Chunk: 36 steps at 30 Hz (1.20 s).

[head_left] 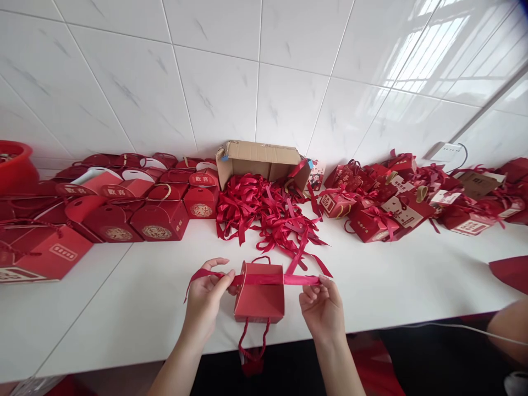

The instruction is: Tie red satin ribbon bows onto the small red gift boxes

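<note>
So the small red box (264,308) in front of me sits on the worktop (157,297), close to the near edge, with its twisted cord handle (246,335) dangling over the side. A red ribbon (264,279) runs straight across its far half, but I can't tell if it's threaded through the sides or just laid over.

My left fingers (224,284) are pinched on the ribbon right beside the box, with a loose tail hanging out past them. My right fingers (328,285) are clamped on the other end, a bit off the box.

I'd call this one partway: ribbon's in place, but no knot or bow on it yet, both ends just in my grip.

Just behind it there's a big heap of loose ribbons (247,206) spilling out of a tipped cardboard carton (264,151), so no shortage there. Off to the right are bunched boxes with ribbon on them (373,225), some with what look like bows, so I'd guess those are done. On the left, the rows of boxes (109,223) mostly look ribbonless to me, so plenty left, I reckon.
</note>
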Available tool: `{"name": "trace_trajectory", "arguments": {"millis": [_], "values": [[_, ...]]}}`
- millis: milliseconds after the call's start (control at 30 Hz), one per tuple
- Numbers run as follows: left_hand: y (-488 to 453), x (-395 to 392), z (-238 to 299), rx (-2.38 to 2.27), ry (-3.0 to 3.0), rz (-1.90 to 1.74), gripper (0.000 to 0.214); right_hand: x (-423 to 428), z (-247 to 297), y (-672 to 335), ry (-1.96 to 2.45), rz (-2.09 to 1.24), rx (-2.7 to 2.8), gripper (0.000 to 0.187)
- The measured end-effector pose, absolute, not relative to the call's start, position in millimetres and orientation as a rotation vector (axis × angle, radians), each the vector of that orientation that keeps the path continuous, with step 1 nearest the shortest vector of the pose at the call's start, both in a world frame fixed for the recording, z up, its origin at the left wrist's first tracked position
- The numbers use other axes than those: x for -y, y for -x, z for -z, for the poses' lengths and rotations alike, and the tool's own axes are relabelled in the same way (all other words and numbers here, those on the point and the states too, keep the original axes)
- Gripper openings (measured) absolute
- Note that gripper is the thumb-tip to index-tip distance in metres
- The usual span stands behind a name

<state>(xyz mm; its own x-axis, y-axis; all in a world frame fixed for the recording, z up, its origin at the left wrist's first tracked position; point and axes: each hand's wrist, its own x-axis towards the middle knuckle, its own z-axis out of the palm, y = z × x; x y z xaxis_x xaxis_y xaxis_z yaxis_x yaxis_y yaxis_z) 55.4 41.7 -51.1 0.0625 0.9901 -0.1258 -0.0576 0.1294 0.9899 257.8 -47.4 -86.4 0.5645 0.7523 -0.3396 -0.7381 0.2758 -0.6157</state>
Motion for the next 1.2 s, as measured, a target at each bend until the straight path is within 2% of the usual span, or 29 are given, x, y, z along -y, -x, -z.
{"name": "trace_trajectory", "arguments": {"millis": [200,400,567,767,933,1100,1200], "values": [[-52,-38,55,-1.121,-0.895,-1.11,0.03,53,90,-254,0.614,-1.266,-0.139,0.038],[-49,-36,66,-0.946,-0.475,-1.083,0.035,56,98,-251,0.573,-1.32,-0.308,0.022],[-39,-37,72,-1.003,-0.271,-1.15,0.042,57,108,-255,0.621,-1.218,-0.374,0.019],[-22,-40,75,-1.116,-0.428,-1.187,0.055,62,105,-262,0.684,-1.076,-0.166,0.018],[-10,-37,64,-1.226,-0.697,-1.315,0.05,68,91,-265,0.71,-0.944,-0.118,0.014],[2,-38,45,-1.256,-0.794,-1.429,0.067,72,77,-271,0.739,-0.833,-0.022,0.012],[11,-43,37,-1.272,-0.961,-1.411,0.069,72,67,-278,0.802,-0.732,0.057,0.014]]}}
